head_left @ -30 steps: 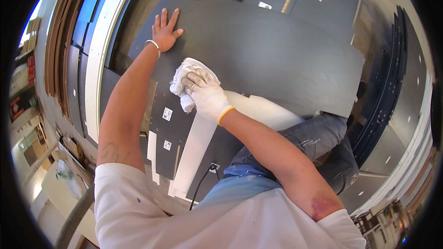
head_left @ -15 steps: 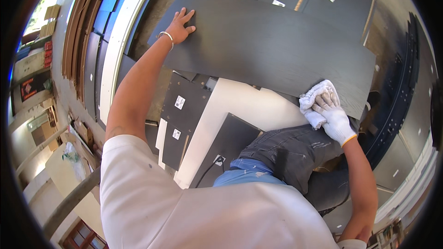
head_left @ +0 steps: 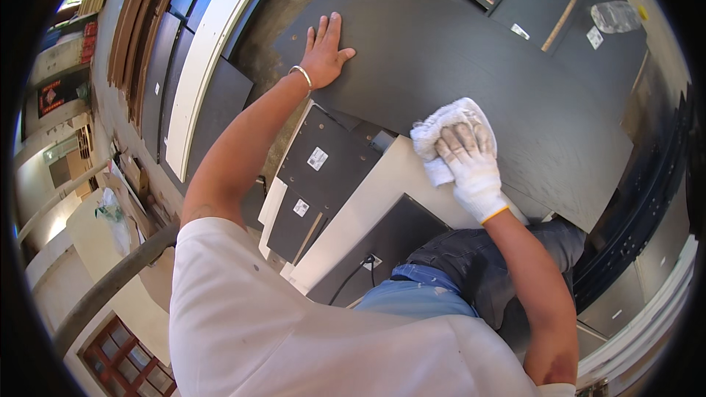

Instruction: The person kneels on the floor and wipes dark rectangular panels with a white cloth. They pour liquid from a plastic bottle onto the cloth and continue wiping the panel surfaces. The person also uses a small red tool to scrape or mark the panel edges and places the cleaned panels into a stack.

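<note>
A large dark grey panel (head_left: 548,114) lies in front of me, its near edge running from upper left to lower right. Flat on its left end rests my bare left hand (head_left: 325,57), fingers spread, a light bangle (head_left: 300,76) at the wrist. My right hand (head_left: 471,165) wears a white knit glove with smudged fingers. It presses a bunched white cloth (head_left: 434,136) onto the panel near the middle of its near edge. The gloved fingers partly cover the cloth.
Below the panel are smaller dark boards (head_left: 334,140) with white labels and a white board (head_left: 368,202). A clear plastic bottle (head_left: 616,18) lies at the far right. Brown strips (head_left: 140,44) and white boards (head_left: 213,66) lean at the left; dark strips (head_left: 636,198) stand at the right.
My right hand has slid the cloth leftward along the panel, from near its right end toward the middle. My left hand stays flat on the left end. The whole view has shifted a little.
</note>
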Demonstrator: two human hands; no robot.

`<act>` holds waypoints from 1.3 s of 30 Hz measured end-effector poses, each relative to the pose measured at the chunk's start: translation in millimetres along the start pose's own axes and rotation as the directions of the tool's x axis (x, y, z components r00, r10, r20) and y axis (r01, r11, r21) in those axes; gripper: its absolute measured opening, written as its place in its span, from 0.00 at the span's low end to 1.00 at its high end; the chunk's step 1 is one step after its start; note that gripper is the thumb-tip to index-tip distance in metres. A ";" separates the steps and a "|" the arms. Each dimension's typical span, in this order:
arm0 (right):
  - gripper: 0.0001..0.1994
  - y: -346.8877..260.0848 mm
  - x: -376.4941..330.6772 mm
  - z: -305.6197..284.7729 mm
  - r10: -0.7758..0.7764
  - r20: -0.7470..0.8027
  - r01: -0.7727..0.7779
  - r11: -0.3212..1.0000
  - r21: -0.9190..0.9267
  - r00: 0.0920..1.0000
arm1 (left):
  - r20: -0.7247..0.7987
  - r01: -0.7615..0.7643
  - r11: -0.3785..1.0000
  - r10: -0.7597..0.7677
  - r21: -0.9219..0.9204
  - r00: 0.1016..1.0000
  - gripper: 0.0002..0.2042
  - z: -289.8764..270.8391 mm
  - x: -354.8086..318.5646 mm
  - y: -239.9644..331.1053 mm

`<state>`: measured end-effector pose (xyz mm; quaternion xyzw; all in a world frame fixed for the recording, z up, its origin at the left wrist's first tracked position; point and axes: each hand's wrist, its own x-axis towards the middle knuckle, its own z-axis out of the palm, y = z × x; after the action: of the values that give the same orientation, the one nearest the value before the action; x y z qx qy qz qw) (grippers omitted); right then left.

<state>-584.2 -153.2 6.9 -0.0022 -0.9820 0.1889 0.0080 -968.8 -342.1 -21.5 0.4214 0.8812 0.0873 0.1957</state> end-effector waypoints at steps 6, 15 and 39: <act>0.25 -49.6 91.6 37.5 -0.112 -0.045 0.114 0.993 0.029 0.993 | -0.073 -0.053 0.993 0.045 -0.109 0.996 0.42 9.4 -3.7 -2.7; 0.25 -100.2 172.1 45.0 -0.140 -0.008 0.140 0.974 0.176 0.990 | 0.083 0.060 0.994 -0.052 -0.095 0.995 0.42 -4.6 3.4 7.1; 0.28 131.9 -430.9 -127.6 0.996 -0.005 0.724 -0.062 0.687 0.090 | 0.122 -0.242 0.790 0.210 0.563 0.970 0.38 60.8 -87.2 166.9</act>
<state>-151.1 13.5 70.0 -0.3569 -0.1345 0.7254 0.5731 -775.6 -305.5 0.0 0.5652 0.8040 -0.1704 0.0713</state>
